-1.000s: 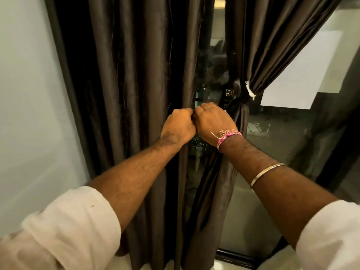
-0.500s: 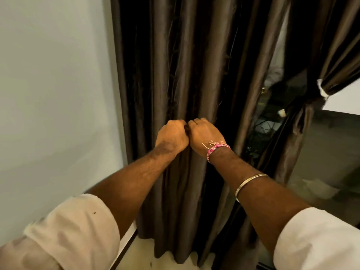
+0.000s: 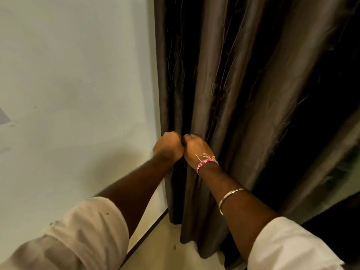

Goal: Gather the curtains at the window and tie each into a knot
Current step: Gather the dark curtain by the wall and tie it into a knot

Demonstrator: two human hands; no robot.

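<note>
At the far left stands the pale, flat painted wall [image 3: 68, 84], which now fills much more of the view than it did a second ago, when the window glass with its white paper sheets and an already tied panel sat at the right; both have slid out of sight, so the gaze and the work have swung left toward the wall. Next comes the left hand [image 3: 169, 146], fingers curled into a closed fist on the leftmost folds of the dark brown, glossy pleated curtain [image 3: 243, 94], right at the fabric's outer edge beside the wall. Touching it knuckle to knuckle is the right hand [image 3: 195, 149], likewise clamped shut on a fold, with a pink woven thread band [image 3: 207, 162] at the wrist and a thin silver metal bangle [image 3: 230, 197] farther down the forearm. The two fists stay pressed together as before, yet they have carried their bunch leftward, so the pleats to the right now slant in toward the grip. The curtain hangs full length, its hem resting near the pale floor [image 3: 165, 250]. I judge the gathering of this panel to be nearly done, with the knot itself not yet begun.
</note>
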